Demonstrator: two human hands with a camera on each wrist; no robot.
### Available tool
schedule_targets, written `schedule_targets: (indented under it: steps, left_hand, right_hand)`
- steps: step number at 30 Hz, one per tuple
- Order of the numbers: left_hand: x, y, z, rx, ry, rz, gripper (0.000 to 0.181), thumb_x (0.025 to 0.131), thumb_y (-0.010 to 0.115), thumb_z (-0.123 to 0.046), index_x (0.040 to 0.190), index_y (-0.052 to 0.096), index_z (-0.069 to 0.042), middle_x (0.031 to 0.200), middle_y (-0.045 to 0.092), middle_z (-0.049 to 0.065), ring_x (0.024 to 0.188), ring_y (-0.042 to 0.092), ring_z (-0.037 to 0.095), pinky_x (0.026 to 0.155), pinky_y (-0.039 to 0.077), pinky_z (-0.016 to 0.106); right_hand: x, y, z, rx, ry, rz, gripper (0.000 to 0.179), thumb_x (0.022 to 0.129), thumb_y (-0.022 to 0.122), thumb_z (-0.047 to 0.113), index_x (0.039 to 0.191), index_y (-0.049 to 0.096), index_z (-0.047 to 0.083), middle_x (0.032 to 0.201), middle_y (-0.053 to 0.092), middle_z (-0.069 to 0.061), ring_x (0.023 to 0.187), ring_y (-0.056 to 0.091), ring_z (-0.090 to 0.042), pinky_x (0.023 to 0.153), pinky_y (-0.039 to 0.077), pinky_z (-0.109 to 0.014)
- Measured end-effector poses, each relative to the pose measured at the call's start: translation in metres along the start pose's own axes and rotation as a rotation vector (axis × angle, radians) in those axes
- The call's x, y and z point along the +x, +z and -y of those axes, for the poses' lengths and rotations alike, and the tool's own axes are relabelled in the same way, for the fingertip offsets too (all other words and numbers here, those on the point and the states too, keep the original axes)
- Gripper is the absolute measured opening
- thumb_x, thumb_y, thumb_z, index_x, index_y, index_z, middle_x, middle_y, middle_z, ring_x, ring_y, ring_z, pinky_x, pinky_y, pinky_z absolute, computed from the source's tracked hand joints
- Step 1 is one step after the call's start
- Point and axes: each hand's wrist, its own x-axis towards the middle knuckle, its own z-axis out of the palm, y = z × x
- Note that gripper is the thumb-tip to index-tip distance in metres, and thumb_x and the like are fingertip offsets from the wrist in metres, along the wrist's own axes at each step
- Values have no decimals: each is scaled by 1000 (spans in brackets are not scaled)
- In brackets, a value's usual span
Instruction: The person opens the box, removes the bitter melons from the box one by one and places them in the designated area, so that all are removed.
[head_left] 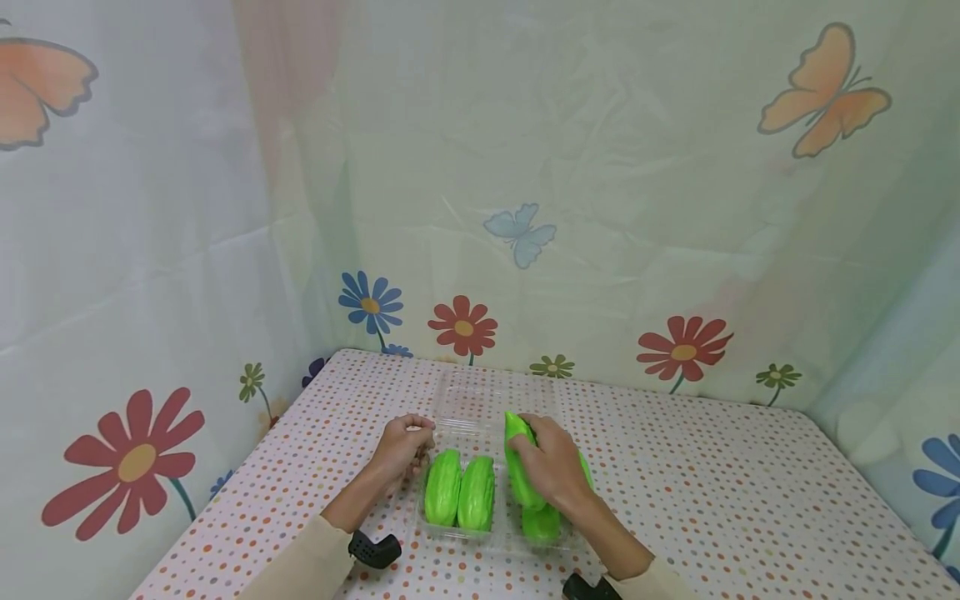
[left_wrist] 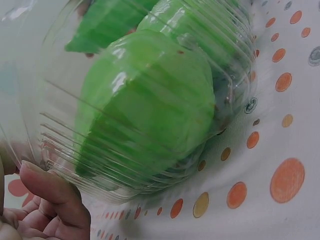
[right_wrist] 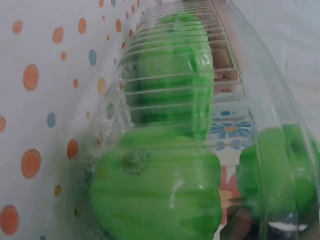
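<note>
A clear plastic clamshell container (head_left: 457,533) lies on the table with its lid (head_left: 480,398) folded back. Two bright green ridged gourds (head_left: 442,487) lie side by side in its left part. At the far left corner my left hand (head_left: 405,446) pinches the container's edge; thumb and finger (left_wrist: 55,192) show against the plastic in the left wrist view. My right hand (head_left: 553,462) grips another green gourd (head_left: 519,467), tilted above the right part. Beneath it shows a further gourd (head_left: 542,527), partly hidden. More green shows right of the hand; I cannot tell whether it is a separate gourd.
A white cloth with coloured dots (head_left: 720,500) covers the table. Behind and at both sides hangs a curtain (head_left: 600,167) printed with flowers and butterflies. The raised lid part stands toward the back, near the curtain.
</note>
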Motion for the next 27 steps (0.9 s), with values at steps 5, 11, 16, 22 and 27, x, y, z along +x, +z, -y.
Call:
schedule_targets:
  steps: [5, 11, 16, 22, 27]
  left_hand:
    - [0, 0, -1, -1, -7, 0, 36, 89, 54, -1, 124, 53, 9, 61, 45, -1, 50, 39, 11, 43, 35, 22]
    - [-1, 0, -3, 5, -8, -3, 36, 89, 55, -2, 123, 54, 8, 61, 45, 0, 50, 40, 11, 43, 35, 23]
    - [-2, 0, -5, 6, -9, -10, 36, 88, 56, -3, 123, 55, 6, 62, 45, 0, 50, 40, 11, 43, 35, 23]
    - [-2, 0, -4, 8, -10, -9, 36, 89, 56, -3, 123, 55, 7, 62, 45, 0, 50, 40, 11, 42, 34, 23]
    - [0, 0, -1, 3, -11, -5, 36, 89, 54, -2, 124, 53, 8, 62, 45, -1, 50, 39, 11, 42, 34, 22]
  right_hand:
    - [1, -5, -1, -20, 10, -16, 47, 93, 56, 22, 136, 61, 3, 113, 64, -13, 74, 51, -17, 63, 44, -32]
    - [2, -12, -5, -12, 25, -57, 45, 93, 56, 21, 134, 62, 3, 120, 64, -15, 81, 54, -19, 67, 45, -33]
    - [4, -16, -9, -20, 70, -83, 47, 93, 57, 23, 136, 61, 4, 121, 64, -15, 85, 56, -22, 69, 45, -33]
    - [5, -22, -14, -45, 85, -94, 48, 94, 57, 24, 137, 59, 4, 125, 64, -15, 89, 57, -23, 72, 47, -35]
    - [5, -29, -17, -65, 97, -96, 48, 95, 56, 26, 139, 58, 5, 126, 63, -17, 90, 56, -25, 73, 45, -37]
